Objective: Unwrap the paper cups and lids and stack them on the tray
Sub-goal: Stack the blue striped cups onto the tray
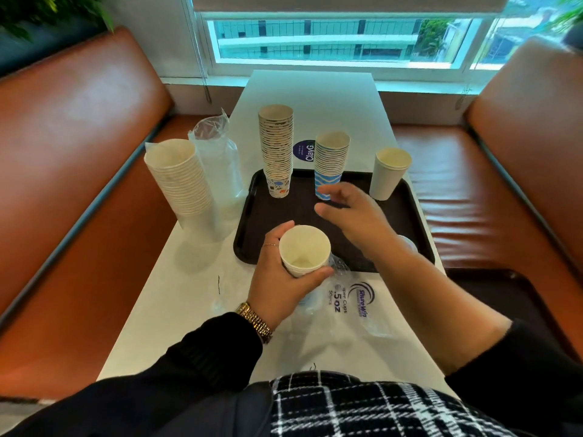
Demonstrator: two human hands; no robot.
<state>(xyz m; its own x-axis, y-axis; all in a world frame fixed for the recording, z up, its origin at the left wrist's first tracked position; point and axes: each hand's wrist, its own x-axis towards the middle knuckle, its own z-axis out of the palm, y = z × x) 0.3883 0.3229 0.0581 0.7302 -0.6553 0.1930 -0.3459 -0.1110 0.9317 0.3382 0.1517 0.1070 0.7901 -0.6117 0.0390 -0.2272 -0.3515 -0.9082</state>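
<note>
Though tilted, cups (303, 250) within left fingers (318, 274).

light: daylight is admitted through the far window (331, 36), tinted cyan | shadows: soft ones are cast toward the near side on the white table (195, 257) | glare: sheen is seen on the orange seats (492, 228) | blur: far corners are smeared | distortion: edges are bowed

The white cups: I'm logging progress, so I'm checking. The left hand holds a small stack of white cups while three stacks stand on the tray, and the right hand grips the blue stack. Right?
Not quite. In the head view the right hand hovers open beside the blue stack, gripping nothing. The rest holds.
</note>
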